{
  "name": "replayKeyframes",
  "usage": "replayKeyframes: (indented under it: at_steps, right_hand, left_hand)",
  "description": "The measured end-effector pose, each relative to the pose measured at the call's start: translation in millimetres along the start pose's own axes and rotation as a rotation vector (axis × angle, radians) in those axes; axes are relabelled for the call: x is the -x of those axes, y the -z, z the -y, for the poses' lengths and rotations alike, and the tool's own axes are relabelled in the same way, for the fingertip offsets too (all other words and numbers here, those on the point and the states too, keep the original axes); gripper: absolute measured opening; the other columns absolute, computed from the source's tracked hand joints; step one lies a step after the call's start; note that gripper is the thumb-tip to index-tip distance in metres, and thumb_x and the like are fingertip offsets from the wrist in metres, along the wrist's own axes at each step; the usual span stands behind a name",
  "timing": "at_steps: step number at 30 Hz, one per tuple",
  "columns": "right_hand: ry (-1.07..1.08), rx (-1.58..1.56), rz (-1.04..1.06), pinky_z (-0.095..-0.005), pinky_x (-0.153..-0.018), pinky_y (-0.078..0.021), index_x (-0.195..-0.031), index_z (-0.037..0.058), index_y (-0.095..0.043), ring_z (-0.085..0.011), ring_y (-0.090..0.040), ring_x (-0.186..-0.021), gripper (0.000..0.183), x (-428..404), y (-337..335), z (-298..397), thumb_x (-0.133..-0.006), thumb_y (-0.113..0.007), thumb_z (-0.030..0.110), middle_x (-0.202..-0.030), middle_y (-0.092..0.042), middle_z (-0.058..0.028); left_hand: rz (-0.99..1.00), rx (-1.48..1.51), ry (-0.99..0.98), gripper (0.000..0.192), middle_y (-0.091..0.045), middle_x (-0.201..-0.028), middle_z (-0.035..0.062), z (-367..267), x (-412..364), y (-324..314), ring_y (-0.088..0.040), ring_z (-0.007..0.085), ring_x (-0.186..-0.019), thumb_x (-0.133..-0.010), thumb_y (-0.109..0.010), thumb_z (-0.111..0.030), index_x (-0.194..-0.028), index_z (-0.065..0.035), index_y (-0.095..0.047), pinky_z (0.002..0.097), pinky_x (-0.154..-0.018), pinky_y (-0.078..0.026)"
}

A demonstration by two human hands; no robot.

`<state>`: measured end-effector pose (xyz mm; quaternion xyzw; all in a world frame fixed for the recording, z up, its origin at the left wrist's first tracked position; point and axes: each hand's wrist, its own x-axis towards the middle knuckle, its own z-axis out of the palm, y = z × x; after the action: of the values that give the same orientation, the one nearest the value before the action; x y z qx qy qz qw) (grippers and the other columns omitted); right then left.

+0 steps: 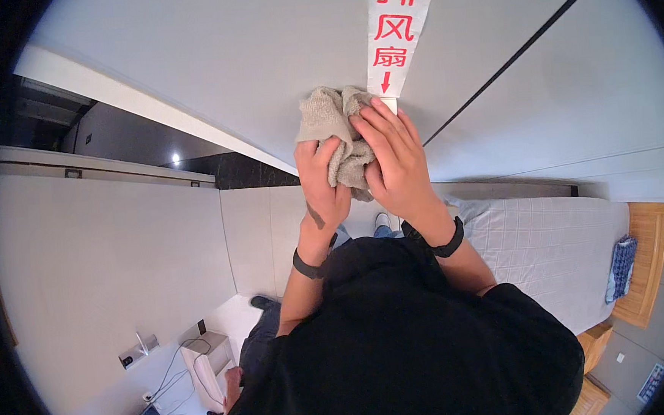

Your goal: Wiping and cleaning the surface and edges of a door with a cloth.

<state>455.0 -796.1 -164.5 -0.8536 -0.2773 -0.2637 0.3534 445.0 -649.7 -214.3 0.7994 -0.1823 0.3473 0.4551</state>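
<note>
Both of my hands are raised in front of a pale wall panel, on a crumpled beige terry cloth [323,116]. My left hand [323,174] grips the cloth's lower left part, with the thumb over a fold. My right hand [394,152] holds its right side; its fingers are spread, and their tips reach the edge of a small white plate [389,104]. Above that plate, a white paper strip [392,32] with red writing and a downward arrow is stuck to the panel. The folds hide some fingertips.
A bed with a pale checked cover [539,246] stands at the right, its wooden headboard [646,262] beyond. An open door with a metal handle [141,349] is at the left. Another person's leg [260,337] and hand [232,379] show at lower left, near a white cabinet [206,380] and cables.
</note>
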Motion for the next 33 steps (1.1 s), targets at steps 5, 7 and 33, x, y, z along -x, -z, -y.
replayKeyframes:
  at_steps: [5, 7, 33]
  right_hand:
    - [-0.033, 0.056, -0.038, -0.0517, -0.105, -0.0330, -0.121, 0.0011, -0.054, -0.0337, -0.047, -0.126, 0.051, 9, 7, -9, -0.070, -0.052, -0.001, -0.127, -0.055, -0.0168]
    - [-0.071, 0.053, -0.073, -0.0512, -0.105, -0.0337, -0.120, 0.0007, -0.055, -0.0352, -0.048, -0.125, 0.049, 19, 6, -14, -0.071, -0.053, 0.001, -0.126, -0.056, -0.0178]
    - [-0.257, 0.257, -0.168, -0.0507, -0.105, -0.0341, -0.117, -0.0013, -0.051, -0.0426, -0.044, -0.127, 0.050, -10, -41, 33, -0.068, -0.055, -0.003, -0.132, -0.052, -0.0211]
  left_hand:
    - [0.105, 0.046, -0.014, 0.050, -0.051, -0.122, 0.0203, -1, -1, 2, -0.048, 0.0402, -0.115, -0.067, -0.063, -0.001, -0.116, -0.0065, -0.056, 0.0499, -0.097, -0.036]
    - [0.220, 0.036, -0.186, 0.051, -0.051, -0.127, 0.0180, -11, -6, -9, -0.046, 0.0397, -0.121, -0.068, -0.067, -0.004, -0.118, -0.0092, -0.058, 0.0511, -0.096, -0.036]
    - [0.446, 0.199, -0.303, 0.039, -0.057, -0.118, 0.0077, 51, -46, 61, -0.051, 0.0311, -0.115, -0.072, -0.062, -0.011, -0.111, -0.0138, -0.066, 0.0497, -0.097, -0.038]
